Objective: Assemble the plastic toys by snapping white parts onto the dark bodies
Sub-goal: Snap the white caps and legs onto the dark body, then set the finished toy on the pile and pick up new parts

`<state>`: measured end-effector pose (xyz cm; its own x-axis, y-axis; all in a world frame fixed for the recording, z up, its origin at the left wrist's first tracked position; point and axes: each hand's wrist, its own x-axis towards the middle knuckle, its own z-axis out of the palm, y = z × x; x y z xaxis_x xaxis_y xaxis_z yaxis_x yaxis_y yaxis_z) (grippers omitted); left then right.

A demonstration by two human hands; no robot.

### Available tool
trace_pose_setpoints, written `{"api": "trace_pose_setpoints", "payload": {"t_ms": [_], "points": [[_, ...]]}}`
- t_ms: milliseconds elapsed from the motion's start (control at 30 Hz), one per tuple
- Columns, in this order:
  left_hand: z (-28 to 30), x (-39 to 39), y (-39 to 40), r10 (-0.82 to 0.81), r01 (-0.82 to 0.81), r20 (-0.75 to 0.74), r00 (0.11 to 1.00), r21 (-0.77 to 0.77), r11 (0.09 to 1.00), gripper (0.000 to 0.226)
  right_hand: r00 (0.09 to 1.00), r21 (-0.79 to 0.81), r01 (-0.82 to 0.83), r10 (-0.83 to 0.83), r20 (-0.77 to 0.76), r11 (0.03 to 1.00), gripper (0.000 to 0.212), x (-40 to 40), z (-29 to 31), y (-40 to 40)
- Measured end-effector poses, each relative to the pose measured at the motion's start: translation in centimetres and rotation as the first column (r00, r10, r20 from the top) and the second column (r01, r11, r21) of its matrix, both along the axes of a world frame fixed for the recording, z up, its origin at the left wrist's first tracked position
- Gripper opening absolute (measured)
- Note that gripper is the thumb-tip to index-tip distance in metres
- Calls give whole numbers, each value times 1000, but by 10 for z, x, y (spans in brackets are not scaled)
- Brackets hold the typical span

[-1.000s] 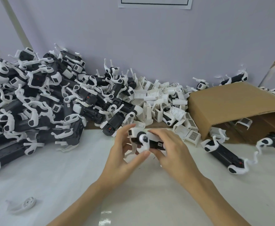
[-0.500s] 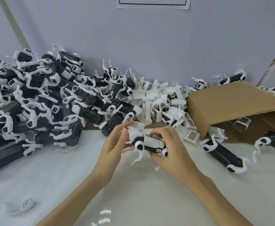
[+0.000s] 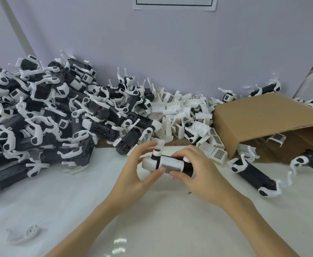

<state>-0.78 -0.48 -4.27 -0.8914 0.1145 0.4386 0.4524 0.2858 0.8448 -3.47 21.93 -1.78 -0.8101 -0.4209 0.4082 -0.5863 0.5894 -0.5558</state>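
Note:
Both hands hold one toy [image 3: 167,165] above the white table, just in front of the piles. Its dark body is covered by a white shell with a grid label facing me. My left hand [image 3: 139,175] grips the white left end, thumb under it and fingers spread above. My right hand [image 3: 200,171] grips the dark right end, fingers curled over the top. A heap of loose white parts [image 3: 185,117] lies behind the hands. Two dark bodies with white legs [image 3: 252,177] lie at the right.
A big pile of assembled dark-and-white toys [image 3: 40,117] fills the left side up to the wall. An open cardboard box [image 3: 263,119] lies on its side at the right. One loose white leg piece [image 3: 27,233] lies near the front left of the table [image 3: 161,219].
The toy has been turned in my hands: its white legs pointed down before, and now the white shell with the grid label faces me. Both hands stay in the same spot.

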Motion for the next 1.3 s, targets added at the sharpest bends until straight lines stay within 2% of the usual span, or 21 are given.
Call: {"api": "trace_pose_setpoints", "payload": {"t_ms": [100,200,333,433,533,600,667,700,767,833,933,967,1033,1167,1233,1300], "points": [[-2,1,3,46,-46,37,998,4,999,56,994,2,8,-8,-110,1000,35,4,-3,-8],[-3,0,-1,45,-45,10,999,-45,998,41,976,49,38,-26,-214,998,36,5,-3,-8],[-1,1,-1,74,-76,-37,997,-63,995,31,991,-14,29,-31,-133,999,43,7,-5,-10],[4,0,-2,98,-101,-56,994,-61,993,30,991,-84,14,-24,-130,996,26,5,-3,-10],[4,2,0,141,-143,-45,989,-52,988,35,1000,-117,-8,12,29,993,8,6,4,-7],[3,5,1,115,-118,-61,992,-55,991,50,981,-245,-55,98,169,968,24,6,4,-4],[1,6,0,25,-32,-59,998,-124,992,61,947,-349,-43,150,284,936,37,6,4,-3],[1,6,-2,-29,25,-25,999,-128,991,60,934,-363,-31,157,321,931,42,5,4,-2],[1,6,-2,-77,78,65,995,-26,997,51,902,-371,-1,161,400,928,50,2,1,-1],[0,5,1,0,-5,86,996,58,998,38,860,-384,17,182,477,923,53,0,-1,-1],[-1,2,3,65,-77,107,992,111,991,20,864,-318,-73,219,454,945,36,2,0,-2],[-1,1,2,62,-78,129,990,120,990,22,870,-269,-117,229,437,956,31,3,2,-2],[-3,0,2,58,-79,164,985,128,989,38,897,-147,-155,202,392,977,37,6,5,-3],[-4,0,4,45,-63,173,984,102,993,55,998,219,10,-23,58,976,46,13,15,-3],[-3,0,4,76,-85,125,989,66,994,57,998,203,27,-38,50,979,46,10,23,2],[-3,1,3,120,-127,90,989,76,989,55,987,49,39,-46,154,998,51,-2,36,12]]}}
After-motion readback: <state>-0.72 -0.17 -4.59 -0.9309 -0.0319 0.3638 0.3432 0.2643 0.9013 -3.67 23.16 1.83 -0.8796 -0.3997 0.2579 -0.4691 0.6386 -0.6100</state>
